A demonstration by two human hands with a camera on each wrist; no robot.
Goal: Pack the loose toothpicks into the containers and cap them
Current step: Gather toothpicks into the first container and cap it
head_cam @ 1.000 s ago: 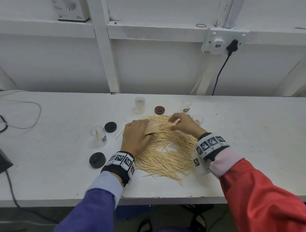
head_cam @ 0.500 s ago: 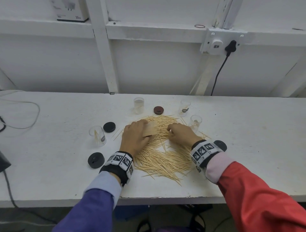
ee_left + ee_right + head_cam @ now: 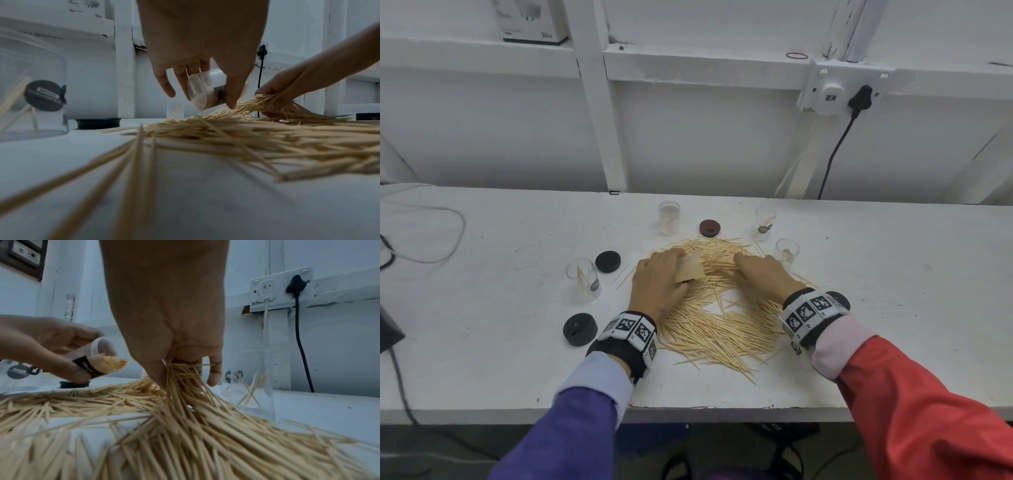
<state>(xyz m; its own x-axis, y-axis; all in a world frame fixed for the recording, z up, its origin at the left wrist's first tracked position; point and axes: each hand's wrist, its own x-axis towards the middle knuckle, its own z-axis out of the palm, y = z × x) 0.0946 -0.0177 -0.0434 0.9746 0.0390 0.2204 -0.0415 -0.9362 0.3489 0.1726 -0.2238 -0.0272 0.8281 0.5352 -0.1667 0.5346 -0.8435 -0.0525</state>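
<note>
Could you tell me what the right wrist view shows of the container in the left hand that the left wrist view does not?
Only the right wrist view shows the container's open mouth, packed with toothpick tips, and the right hand's fingers curled round a bunch of toothpicks.

Only the left wrist view shows the container's closed clear base, and a black cap on the table behind.

Both show the left hand gripping the tilted container over the loose pile, with the right hand gathering toothpicks beside it.

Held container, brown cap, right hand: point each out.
Held container (image 3: 102, 361), right wrist view, its toothpick-filled mouth.
Brown cap (image 3: 710, 228), head view, its top.
Right hand (image 3: 763, 279), head view, its back.
</note>
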